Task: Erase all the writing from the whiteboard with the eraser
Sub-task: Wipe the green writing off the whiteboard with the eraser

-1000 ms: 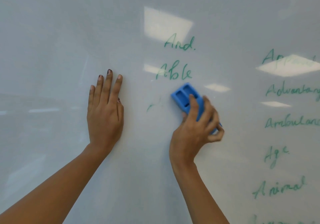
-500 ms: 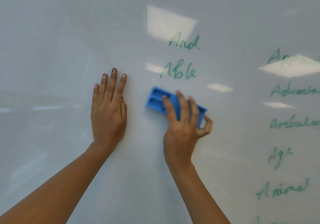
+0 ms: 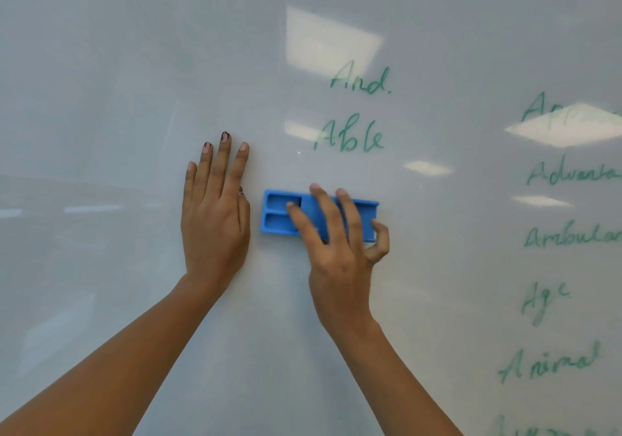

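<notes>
Your right hand [image 3: 340, 247], clamped on the blue eraser [image 3: 279, 215], had swept it flat leftward, clearing the green smudge below "Able" [image 3: 350, 137] at twelve o'clock, while your open left hand [image 3: 215, 213] braced the whiteboard [image 3: 101, 99]; much writing remained.

soft, even, fairly dim light on the whiteboard [image 3: 134, 65]. bright rectangular glare patches sit above and right of the eraser [image 3: 279, 215], one washing out the green writing [image 3: 350, 137] at the far right edge. faint shadow hugs the hands. words at the right edge look slightly blurred, perhaps from lens distortion.
</notes>
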